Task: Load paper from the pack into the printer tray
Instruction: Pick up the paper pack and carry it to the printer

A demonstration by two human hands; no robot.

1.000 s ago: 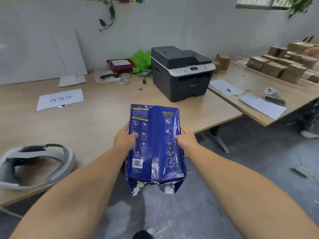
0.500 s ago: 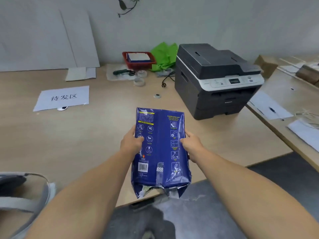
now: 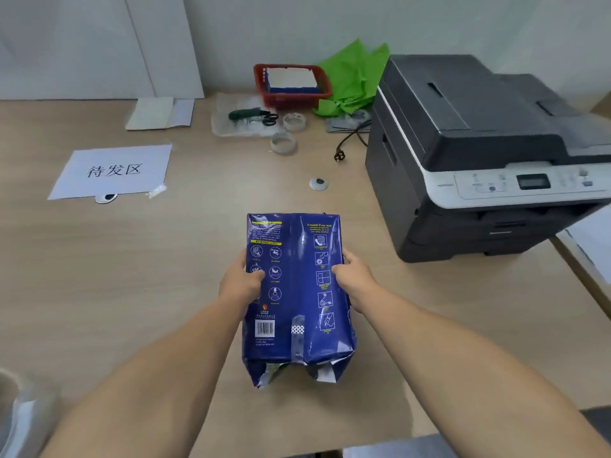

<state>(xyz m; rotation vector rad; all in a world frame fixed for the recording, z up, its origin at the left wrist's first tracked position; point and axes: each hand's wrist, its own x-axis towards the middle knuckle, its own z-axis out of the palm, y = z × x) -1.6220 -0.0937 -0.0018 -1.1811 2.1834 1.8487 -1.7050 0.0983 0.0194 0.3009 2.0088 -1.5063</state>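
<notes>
A blue paper pack (image 3: 296, 292) with yellow print and a barcode is held over the wooden table (image 3: 132, 292), its torn end toward me. My left hand (image 3: 239, 280) grips its left edge and my right hand (image 3: 355, 276) grips its right edge. The dark grey printer (image 3: 479, 153) stands at the right of the table, its front facing right and toward me. Its paper tray (image 3: 479, 239) sits shut at the bottom front.
A white sheet with characters (image 3: 112, 171) lies at the left. At the back are a red basket (image 3: 292, 84), green paper (image 3: 353, 77), scissors (image 3: 253, 115), tape rolls (image 3: 283, 143) and a loose plug (image 3: 340, 155). A second table (image 3: 591, 259) adjoins at the right.
I have come closer to the table. The pack, held in both hands, now hangs over the tabletop instead of beyond its edge. The printer appears nearer and further right.
</notes>
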